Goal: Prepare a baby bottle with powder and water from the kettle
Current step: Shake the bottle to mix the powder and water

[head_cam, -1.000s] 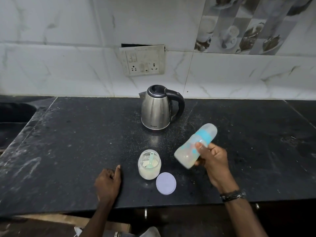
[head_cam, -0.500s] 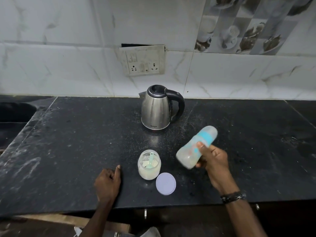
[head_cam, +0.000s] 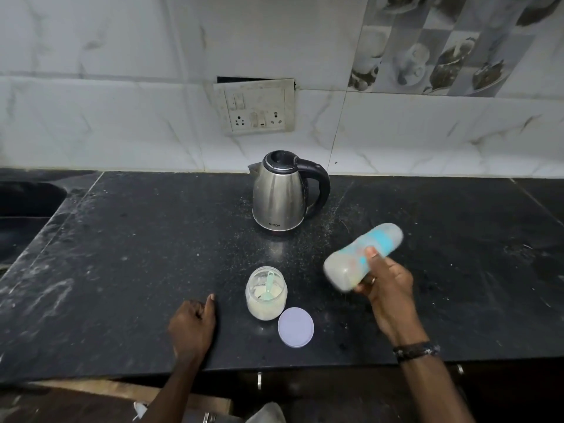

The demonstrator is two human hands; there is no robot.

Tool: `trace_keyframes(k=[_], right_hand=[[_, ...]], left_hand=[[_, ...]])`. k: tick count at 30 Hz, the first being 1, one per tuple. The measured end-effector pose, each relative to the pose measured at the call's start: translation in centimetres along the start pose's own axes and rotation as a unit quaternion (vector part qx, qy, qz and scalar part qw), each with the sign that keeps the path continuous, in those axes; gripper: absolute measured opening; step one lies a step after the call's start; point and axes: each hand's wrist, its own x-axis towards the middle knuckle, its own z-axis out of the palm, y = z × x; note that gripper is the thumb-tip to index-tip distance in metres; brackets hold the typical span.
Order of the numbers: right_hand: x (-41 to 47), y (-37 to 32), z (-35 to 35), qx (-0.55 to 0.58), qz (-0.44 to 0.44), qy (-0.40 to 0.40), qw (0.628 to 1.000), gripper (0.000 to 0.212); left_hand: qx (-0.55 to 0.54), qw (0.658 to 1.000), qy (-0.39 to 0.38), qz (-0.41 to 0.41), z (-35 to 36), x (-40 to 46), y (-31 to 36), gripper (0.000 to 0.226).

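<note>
My right hand (head_cam: 387, 285) grips a capped baby bottle (head_cam: 360, 254) with a blue collar, tilted nearly flat above the counter, cap end pointing up and right; it is motion-blurred and holds cloudy liquid. An open glass jar of pale powder (head_cam: 266, 296) with a green scoop (head_cam: 269, 283) inside stands at the counter's front centre. Its lilac lid (head_cam: 295, 327) lies flat just right of it. A steel kettle (head_cam: 279, 196) with a black handle stands behind, lid shut. My left hand (head_cam: 192, 326) rests curled on the counter left of the jar, holding nothing.
The black stone counter (head_cam: 122, 254) is dusted with powder specks. A dark sink (head_cam: 27, 199) lies at the far left. A switch and socket plate (head_cam: 258, 106) sits on the tiled wall behind the kettle. The counter's front edge runs just below my left hand.
The bottle in my right hand has shifted slightly right and down between frames and is now blurred, swinging as it is shaken. My left hand, the jar, lid and kettle have not moved.
</note>
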Motion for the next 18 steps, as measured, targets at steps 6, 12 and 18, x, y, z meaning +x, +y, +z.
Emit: trace_keyframes(k=[6,12,18], right_hand=[[0.6,-0.6,0.0,0.056,-0.007,0.057,0.997,0.052],[0.0,-0.4,0.7,-0.015,-0.026,-0.007,1.000,0.048],[-0.6,0.1,1.4,-0.049,-0.011,-0.079,0.996,0.052]], left_hand=[[0.001,1.000,-0.004,-0.017,0.2,0.1,-0.2,0.053],[0.005,1.000,-0.006,-0.017,0.1,0.2,0.2,0.052],[0.007,1.000,-0.006,-0.025,0.2,0.4,-0.1,0.054]])
